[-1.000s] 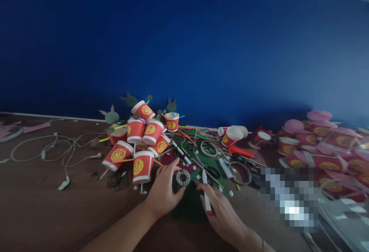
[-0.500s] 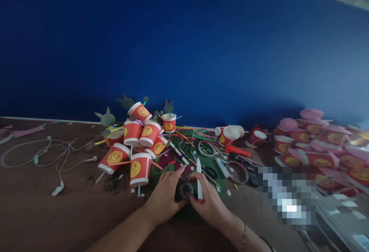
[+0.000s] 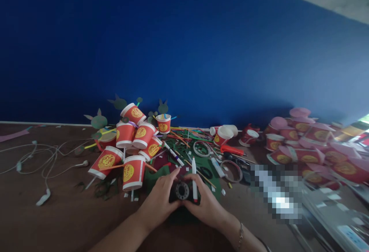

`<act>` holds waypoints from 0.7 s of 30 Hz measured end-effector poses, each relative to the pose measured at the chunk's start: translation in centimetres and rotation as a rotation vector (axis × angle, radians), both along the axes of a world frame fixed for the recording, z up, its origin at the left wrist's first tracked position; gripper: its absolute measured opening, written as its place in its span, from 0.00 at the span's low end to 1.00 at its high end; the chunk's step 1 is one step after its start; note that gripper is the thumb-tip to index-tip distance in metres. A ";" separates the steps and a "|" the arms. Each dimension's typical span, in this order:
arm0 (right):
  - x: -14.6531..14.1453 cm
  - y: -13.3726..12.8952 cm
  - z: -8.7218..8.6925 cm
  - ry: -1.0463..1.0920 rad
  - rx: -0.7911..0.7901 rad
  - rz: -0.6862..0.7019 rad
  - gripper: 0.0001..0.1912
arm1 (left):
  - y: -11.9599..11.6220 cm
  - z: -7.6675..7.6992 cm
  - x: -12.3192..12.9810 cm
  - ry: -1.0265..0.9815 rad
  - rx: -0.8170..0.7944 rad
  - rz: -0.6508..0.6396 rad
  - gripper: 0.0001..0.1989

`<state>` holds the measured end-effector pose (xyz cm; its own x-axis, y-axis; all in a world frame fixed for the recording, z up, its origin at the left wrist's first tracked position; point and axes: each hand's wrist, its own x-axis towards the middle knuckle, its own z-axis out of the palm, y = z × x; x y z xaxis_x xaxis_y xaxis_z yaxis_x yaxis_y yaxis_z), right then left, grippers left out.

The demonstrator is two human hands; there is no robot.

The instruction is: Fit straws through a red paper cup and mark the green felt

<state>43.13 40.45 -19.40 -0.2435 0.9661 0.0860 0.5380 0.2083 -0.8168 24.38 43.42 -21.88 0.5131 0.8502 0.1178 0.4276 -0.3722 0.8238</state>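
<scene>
Between my hands is a dark round thing with a grey, dotted ring (image 3: pixel 182 191) on its face; its exact kind I cannot make out. My left hand (image 3: pixel 162 194) curves round its left side, thumb underneath. My right hand (image 3: pixel 206 202) closes in from the right, with a white marker (image 3: pixel 194 181) tucked upright in it, red end down. The thumbs meet just below the ring. Behind the hands lie dark green sheets (image 3: pixel 209 163), a second marker (image 3: pixel 176 156) and black scissor handles (image 3: pixel 205 173).
Red paper cups (image 3: pixel 134 172) with straws and rabbit cut-outs pile up at left. White earphones (image 3: pixel 43 197) lie farther left. Tape rolls (image 3: pixel 232 171), a glue tube (image 3: pixel 217 167) and an orange cutter (image 3: pixel 232 150) sit at right. Pink-topped cups (image 3: pixel 314 154) stand beyond, before a blue wall (image 3: pixel 184 52).
The view has turned slightly right, so everything sits farther left. My hands have closed nearer together round the ringed thing, and my right thumb has come off its face to meet the left.
</scene>
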 end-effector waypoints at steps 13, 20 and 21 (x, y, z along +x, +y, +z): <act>0.2 -0.1 -1.1 -0.043 0.116 0.049 0.30 | 0.2 -2.1 -0.4 0.042 0.160 0.012 0.37; 0.0 0.1 -2.6 -0.153 0.240 0.037 0.32 | 1.9 -4.8 -0.9 0.010 0.540 0.076 0.28; 0.1 0.2 -2.8 -0.171 0.255 0.026 0.33 | 2.1 -4.8 -0.9 0.008 0.556 0.063 0.27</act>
